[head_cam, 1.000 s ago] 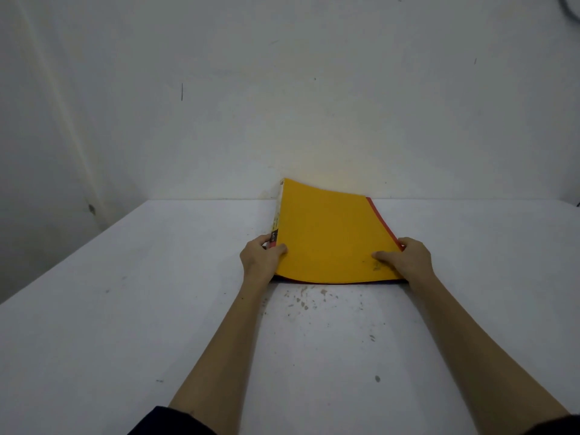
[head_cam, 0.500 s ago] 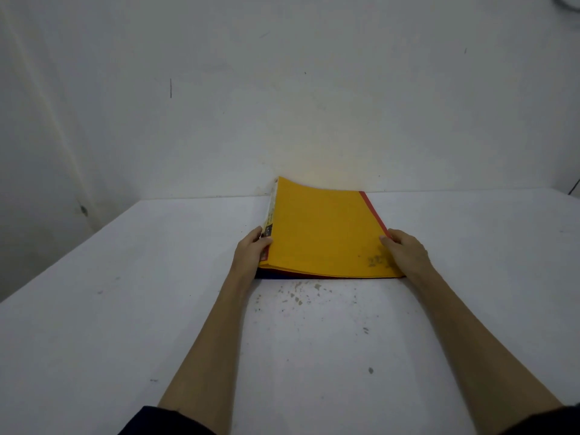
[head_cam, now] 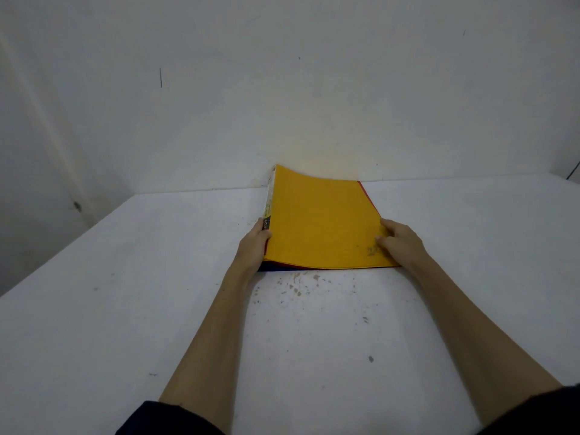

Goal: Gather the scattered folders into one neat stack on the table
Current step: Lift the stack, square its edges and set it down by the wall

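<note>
The white counter [head_cam: 125, 309] fills the lower view, meeting the white wall [head_cam: 282, 73] at 12 o'clock. One stack of folders [head_cam: 317, 268] lies at the centre, its far end against the wall. Three colours can be counted: the yellow folder [head_cam: 317, 221] on top, a red edge [head_cam: 367, 196] along its 3 o'clock side, and a blue edge [head_cam: 273, 267] at its 7 o'clock corner; any others are hidden. Two hands frame the stack. The left hand [head_cam: 252, 246] presses its narrow grip against the spine at 9 o'clock, thumb on the cover. The right hand [head_cam: 400, 244] rests at 4 o'clock, fingers curled on the yellow cover. Dark sleeves [head_cam: 163, 419] are cut off at 6 o'clock. The spine's print is unreadable.
</note>
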